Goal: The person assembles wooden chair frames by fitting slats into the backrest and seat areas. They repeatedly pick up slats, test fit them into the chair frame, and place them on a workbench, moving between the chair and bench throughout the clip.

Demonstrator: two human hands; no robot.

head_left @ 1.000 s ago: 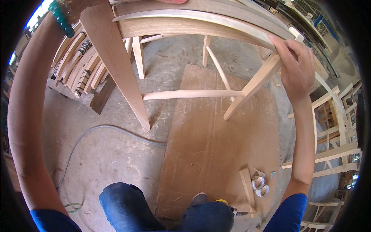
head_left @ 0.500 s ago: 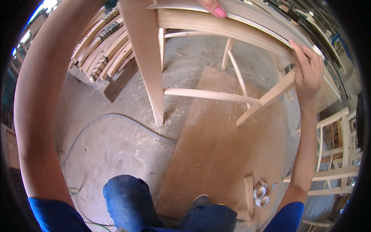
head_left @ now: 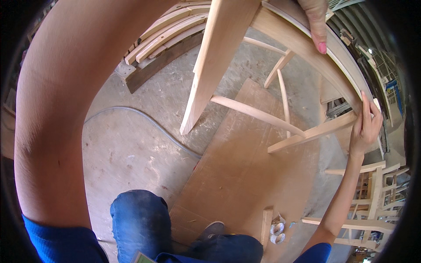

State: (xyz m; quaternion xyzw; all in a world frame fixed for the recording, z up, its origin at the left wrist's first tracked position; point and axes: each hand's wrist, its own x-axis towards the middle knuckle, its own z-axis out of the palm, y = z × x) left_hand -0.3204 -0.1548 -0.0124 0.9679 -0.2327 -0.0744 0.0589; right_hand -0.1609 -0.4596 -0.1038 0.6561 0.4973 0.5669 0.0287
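Observation:
A bare light-wood chair (head_left: 307,62) hangs tilted before me, with its legs and thin round stretchers in view. My left hand (head_left: 316,24) comes over the top, its thumb with a pink nail pressed on the seat edge; the rest of it is cut off by the upper rim. Farther right, my right hand (head_left: 366,127) grips the same edge at the corner above a leg, fingers pointing up along it. A pale strip runs along this edge between the two hands. The nearest broad leg (head_left: 206,74) slants down toward the floor.
Flattened cardboard (head_left: 228,175) lies on the concrete floor, with a wood block (head_left: 266,225) and tape rolls (head_left: 277,232) on it. A grey hose (head_left: 149,120) curves at left. Curved wooden parts (head_left: 171,37) are stacked at back left; more chair frames (head_left: 372,197) stand at right.
The chair has tilted and moved to the right in the view, its near leg now slanting. My left hand has shifted right and down with it; my right hand still holds the corner.

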